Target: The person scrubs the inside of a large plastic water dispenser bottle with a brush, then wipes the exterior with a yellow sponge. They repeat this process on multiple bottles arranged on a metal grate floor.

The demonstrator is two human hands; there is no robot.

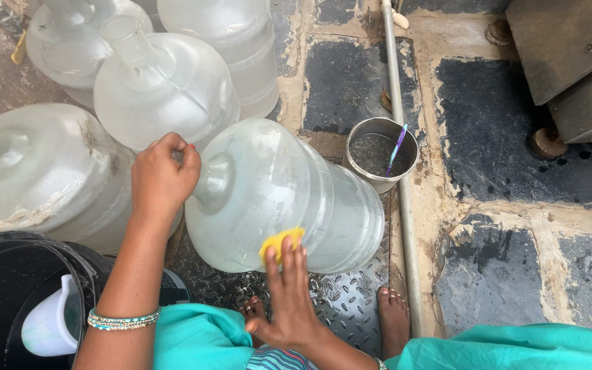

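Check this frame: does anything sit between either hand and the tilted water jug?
Nothing visible does at the left hand, which grips the tilted jug at its neck. Under the right hand, a yellow sponge lies between the fingers and the jug's side.

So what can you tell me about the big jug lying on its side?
The big jug is clear, cloudy-looking plastic with ribbed rings around its body and a narrow neck. It lies tipped over on a bumpy metal floor plate, neck pointing left. The left hand grips near its neck. The right hand presses a yellow sponge on its side. It looks empty.
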